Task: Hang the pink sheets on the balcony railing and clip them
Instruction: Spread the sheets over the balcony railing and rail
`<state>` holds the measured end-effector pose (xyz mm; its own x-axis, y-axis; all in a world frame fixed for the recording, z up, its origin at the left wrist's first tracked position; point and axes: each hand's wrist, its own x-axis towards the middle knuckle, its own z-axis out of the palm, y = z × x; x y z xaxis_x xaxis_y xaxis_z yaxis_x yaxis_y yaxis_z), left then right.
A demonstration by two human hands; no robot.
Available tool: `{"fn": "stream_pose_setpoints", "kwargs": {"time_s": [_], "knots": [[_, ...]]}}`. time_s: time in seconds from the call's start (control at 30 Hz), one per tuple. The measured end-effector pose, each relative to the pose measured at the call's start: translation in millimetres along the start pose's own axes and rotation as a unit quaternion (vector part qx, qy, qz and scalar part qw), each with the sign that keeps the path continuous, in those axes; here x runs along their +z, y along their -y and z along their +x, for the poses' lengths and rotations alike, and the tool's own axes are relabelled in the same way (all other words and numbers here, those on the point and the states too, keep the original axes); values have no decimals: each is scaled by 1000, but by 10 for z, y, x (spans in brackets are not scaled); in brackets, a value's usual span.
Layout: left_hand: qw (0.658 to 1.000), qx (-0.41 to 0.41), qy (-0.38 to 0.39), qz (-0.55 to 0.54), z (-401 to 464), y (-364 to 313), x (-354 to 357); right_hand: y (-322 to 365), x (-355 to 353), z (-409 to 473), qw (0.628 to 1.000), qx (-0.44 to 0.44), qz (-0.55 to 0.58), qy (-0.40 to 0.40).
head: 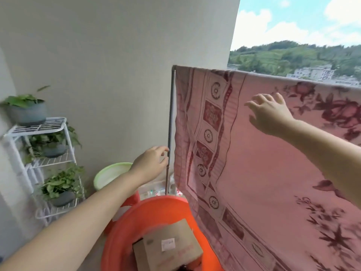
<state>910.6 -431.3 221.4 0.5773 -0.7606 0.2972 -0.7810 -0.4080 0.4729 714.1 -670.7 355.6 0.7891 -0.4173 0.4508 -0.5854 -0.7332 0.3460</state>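
Pink sheet (273, 173) cut off by the right and bottom edges; railing beneath it hidden save one grey post (170, 133) at its left border. Cardboard box (168, 249) left of the sheet cropped at the bottom, label unreadable. Left hand (151, 163) fingers (163, 149) at that post motion-blurred, contact unclear.

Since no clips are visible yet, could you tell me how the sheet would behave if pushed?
The sheet looks thin and floppy; it drapes in soft folds, so it would likely give. Hanging loose over the railing, it could probably slide.
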Motion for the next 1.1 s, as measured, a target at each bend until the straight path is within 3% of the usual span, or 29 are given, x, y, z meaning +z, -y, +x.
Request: {"fn": "stream_pose_setpoints", "kwargs": {"time_s": [0.27, 0.43, 0.67, 0.77, 0.9, 1.0, 1.1], "knots": [[990, 92, 89, -53, 1950, 896, 90, 556, 617, 1194, 995, 95, -21, 37], [982, 58, 101, -149, 3017, 1161, 161, 676, 770, 1941, 991, 128, -11, 41], [963, -2, 105, -247, 4088, 1358, 438, 1074, 1362, 2778, 994, 88, 22, 59], [939, -38, 100, -327, 4698, 1350, 481, 1227, 1579, 3142, 996, 64, 21, 63], [880, -61, 105, -460, 5586, 1303, 581, 1412, 1719, 3634, 996, 68, 43, 42], [837, -34, 138, -529, 6176, 1351, 724, 1569, 1847, 4044, 993, 85, 80, 15], [823, 54, 115, -554, 6556, 1492, 808, 1710, 1980, 4516, 981, 123, 147, 10]]}}
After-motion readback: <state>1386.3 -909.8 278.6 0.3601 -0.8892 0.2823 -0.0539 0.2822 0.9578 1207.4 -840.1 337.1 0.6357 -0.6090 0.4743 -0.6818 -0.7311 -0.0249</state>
